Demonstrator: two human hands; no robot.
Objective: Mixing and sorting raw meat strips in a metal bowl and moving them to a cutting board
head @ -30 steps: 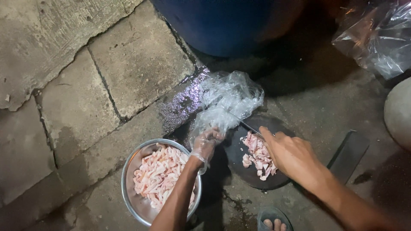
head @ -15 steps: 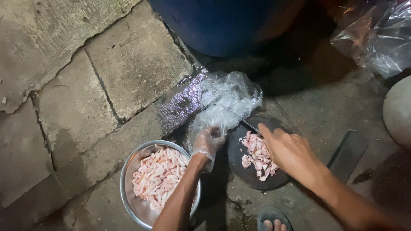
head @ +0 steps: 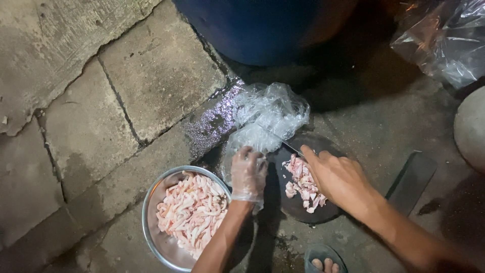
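My left hand [head: 248, 174], in a thin clear plastic glove, hovers with curled fingers between a round metal bowl [head: 151, 230] and a dark round chopping board [head: 303, 215]. The bowl holds several pale pink strips of raw meat [head: 192, 212]. My right hand [head: 338, 179] grips a knife [head: 292, 146] whose blade points up-left over the board. A small heap of cut pink meat pieces [head: 302, 183] lies on the board just left of that hand. A crumpled clear plastic bag [head: 270, 116] lies behind the board.
A big blue barrel [head: 262, 28] stands at the top. Cracked concrete slabs [head: 101, 101] fill the left, with a wet patch by the bag. Another clear bag [head: 444, 43] sits top right, a pale round object [head: 472, 129] at right, a flat dark piece [head: 411, 179], my sandalled toes [head: 323, 263].
My gloved left hand has lifted from the bowl's rim toward the plastic bag and board. My right hand has stayed on the board with the knife.
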